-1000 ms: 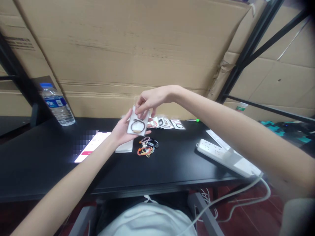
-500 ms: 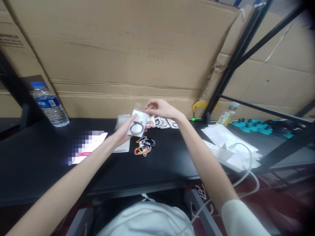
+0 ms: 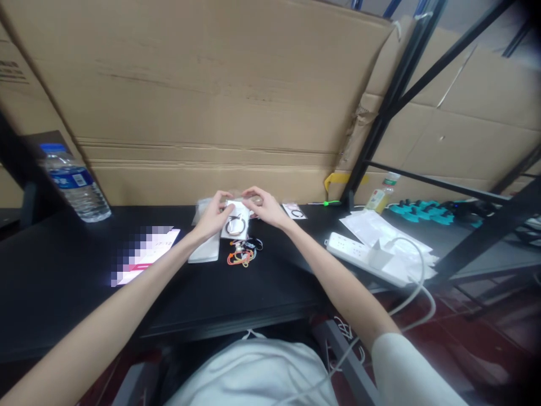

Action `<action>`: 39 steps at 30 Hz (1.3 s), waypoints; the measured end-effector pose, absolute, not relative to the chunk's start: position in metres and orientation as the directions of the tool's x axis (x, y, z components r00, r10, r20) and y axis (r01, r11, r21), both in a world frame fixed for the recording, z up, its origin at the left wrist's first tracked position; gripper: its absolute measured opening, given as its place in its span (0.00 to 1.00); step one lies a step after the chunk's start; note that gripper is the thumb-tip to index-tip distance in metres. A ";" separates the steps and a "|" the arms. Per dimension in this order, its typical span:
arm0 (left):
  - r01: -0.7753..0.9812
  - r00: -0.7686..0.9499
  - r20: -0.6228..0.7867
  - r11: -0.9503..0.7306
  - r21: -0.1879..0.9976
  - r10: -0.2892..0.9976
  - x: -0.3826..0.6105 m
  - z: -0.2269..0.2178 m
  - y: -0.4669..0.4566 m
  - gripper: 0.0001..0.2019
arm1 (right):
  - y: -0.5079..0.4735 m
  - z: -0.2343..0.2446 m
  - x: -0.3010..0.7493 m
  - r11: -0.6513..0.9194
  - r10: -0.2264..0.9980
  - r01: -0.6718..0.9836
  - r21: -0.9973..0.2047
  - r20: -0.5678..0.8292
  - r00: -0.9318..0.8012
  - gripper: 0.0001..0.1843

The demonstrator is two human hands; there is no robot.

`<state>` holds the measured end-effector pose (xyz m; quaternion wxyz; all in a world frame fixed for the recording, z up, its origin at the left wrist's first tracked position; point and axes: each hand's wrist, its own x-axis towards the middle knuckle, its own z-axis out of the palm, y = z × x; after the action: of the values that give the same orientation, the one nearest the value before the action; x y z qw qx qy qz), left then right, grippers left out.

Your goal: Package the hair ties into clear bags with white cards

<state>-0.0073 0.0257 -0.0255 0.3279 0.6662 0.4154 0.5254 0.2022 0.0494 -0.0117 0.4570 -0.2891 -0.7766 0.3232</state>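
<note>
My left hand [image 3: 212, 217] and my right hand [image 3: 264, 206] both grip a small clear packet [image 3: 235, 221] that holds a black hair tie on a white card. They hold it just above the black table [image 3: 63, 282], near its far edge. The left hand's fingers pinch the packet's left side and the right hand's fingers pinch its top right. Right below the packet lies a loose pile of coloured hair ties [image 3: 242, 254]. A stack of empty clear bags [image 3: 204, 249] lies under my left wrist.
A water bottle [image 3: 74, 183] stands far left. A lit phone [image 3: 143, 254] lies left of my hands. One packed hair tie [image 3: 295, 211] lies right of them. A white power strip [image 3: 359, 254] with cable and white papers [image 3: 380, 231] sit right. Cardboard boxes [image 3: 211, 96] wall the back.
The packet has come down from mid-air towards the table's far edge. My right hand, which had drawn away from it, has closed on its top again. The view has shifted to the right.
</note>
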 end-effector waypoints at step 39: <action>0.099 0.111 0.437 -0.447 0.889 0.893 -0.018 -0.019 0.019 0.11 | 0.047 -0.030 0.202 0.252 0.873 -0.185 -0.950 0.305 -0.380 0.09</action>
<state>-0.0184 0.0187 -0.0192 0.3627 0.6512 0.3805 0.5473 0.2021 0.0468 -0.0297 0.4840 -0.2749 -0.6258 0.5464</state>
